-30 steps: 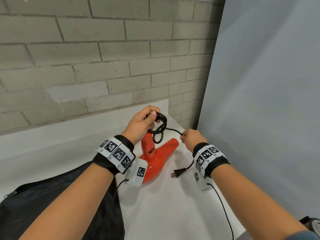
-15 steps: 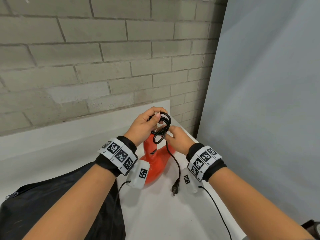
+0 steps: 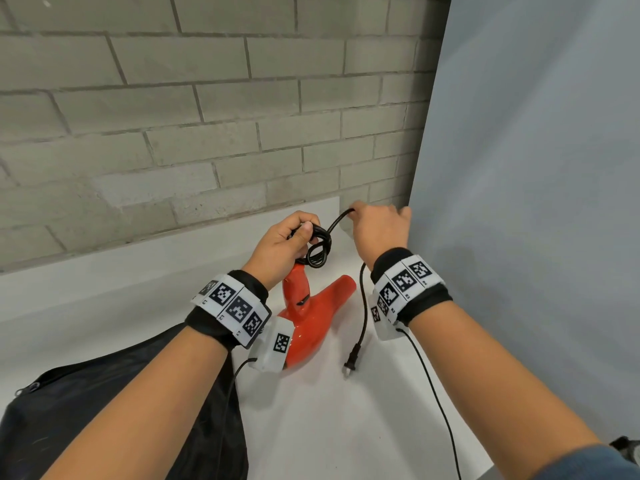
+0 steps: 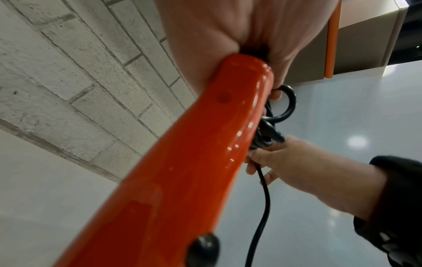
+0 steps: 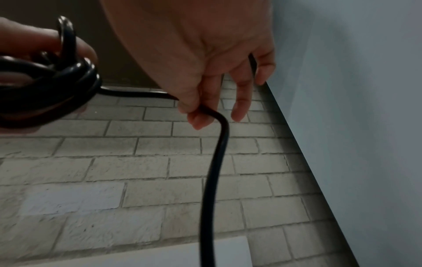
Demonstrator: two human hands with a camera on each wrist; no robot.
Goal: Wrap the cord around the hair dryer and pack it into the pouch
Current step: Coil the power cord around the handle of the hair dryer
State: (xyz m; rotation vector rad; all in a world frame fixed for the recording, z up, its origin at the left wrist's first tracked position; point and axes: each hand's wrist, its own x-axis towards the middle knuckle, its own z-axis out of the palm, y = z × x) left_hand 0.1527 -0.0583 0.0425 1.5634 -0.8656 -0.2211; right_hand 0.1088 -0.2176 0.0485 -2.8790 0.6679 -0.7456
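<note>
I see grey brick wall (image 3: 207, 116) behind white tabletop (image 3: 329, 427). Pale blue-grey panel (image 3: 536, 168) stands to right, meeting wall at corner. From left wrist camera I note beige box (image 4: 365, 39) with orange edge strip (image 4: 332, 45) overhead.

My glossy orange plastic hair dryer (image 3: 313, 317) stands handle-up on the white table, nozzle pointing to 2 o'clock. Its black rubber cord (image 3: 362, 306) is coiled in loops at the handle top; the tail hangs toward 6 o'clock, its two-prong plug (image 3: 351, 359) dangling. The black fabric pouch (image 3: 114, 407) lies at 8 o'clock.
</note>
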